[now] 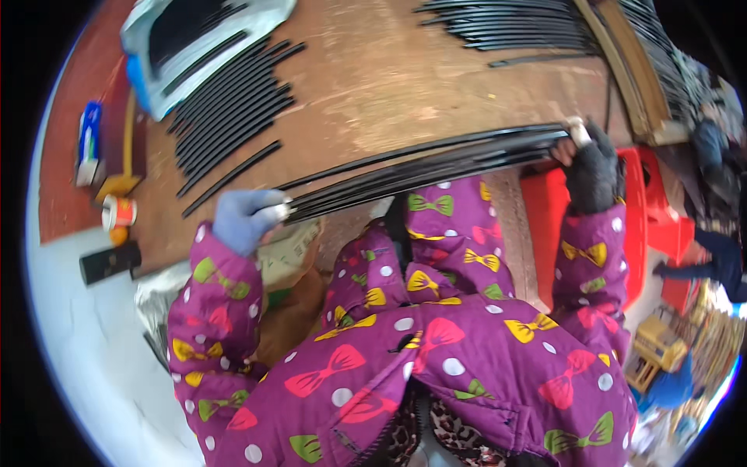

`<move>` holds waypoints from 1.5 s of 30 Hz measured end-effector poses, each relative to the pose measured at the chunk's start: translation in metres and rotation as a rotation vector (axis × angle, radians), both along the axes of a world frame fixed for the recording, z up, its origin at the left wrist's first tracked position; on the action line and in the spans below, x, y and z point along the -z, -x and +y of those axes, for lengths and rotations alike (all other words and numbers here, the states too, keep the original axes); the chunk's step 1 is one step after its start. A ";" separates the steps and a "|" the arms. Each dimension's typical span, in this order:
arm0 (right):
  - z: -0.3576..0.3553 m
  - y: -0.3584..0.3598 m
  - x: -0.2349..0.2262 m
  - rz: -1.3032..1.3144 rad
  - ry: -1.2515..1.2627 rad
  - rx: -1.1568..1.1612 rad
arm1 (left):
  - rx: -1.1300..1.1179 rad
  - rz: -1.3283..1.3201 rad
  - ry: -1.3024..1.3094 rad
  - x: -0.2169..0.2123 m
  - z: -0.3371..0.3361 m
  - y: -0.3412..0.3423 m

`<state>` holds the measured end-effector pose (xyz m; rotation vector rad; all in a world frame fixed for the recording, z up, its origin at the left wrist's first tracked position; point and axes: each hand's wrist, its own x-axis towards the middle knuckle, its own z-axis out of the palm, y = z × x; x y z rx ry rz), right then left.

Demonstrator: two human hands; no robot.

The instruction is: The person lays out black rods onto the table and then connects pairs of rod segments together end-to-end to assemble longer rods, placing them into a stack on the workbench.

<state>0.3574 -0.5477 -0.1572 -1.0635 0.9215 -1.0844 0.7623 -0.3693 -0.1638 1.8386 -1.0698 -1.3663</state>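
Note:
A bundle of long thin black rods (412, 173) stretches between my two hands, just off the near edge of the wooden table and above my lap. My left hand (247, 218), in a blue-grey glove, is closed round the left ends. The dark-gloved right hand (587, 165), with light fingertips, grips the right ends. One rod along the far side lies slightly apart from the others. Beyond my left hand, a row of similar black rods (229, 109) rests on the table, with a single rod (233, 177) nearest me.
More black rods (510, 23) lie at the far right, beside a wooden rail (634, 70). A white plastic bag (268, 17) holds dark rods. At left are a blue tube (89, 132), a paper cup (119, 212) and a black box (110, 262). Red plastic stools (634, 226) stand right.

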 end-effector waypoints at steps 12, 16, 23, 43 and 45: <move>-0.011 0.026 0.001 -0.089 -0.110 -0.014 | -0.065 0.084 -0.002 0.016 0.008 -0.009; -0.028 0.049 0.011 -0.004 -0.076 0.006 | -0.092 0.067 -0.019 0.018 0.012 -0.018; -0.071 0.107 0.013 -0.012 -0.106 0.070 | -0.145 0.043 -0.038 0.029 0.012 -0.038; -0.139 -0.026 -0.004 1.999 1.277 -0.177 | 0.157 -0.984 0.450 0.034 -0.018 -0.070; -0.127 -0.033 -0.017 1.969 1.220 -0.297 | 0.109 -1.007 0.475 0.030 -0.019 -0.061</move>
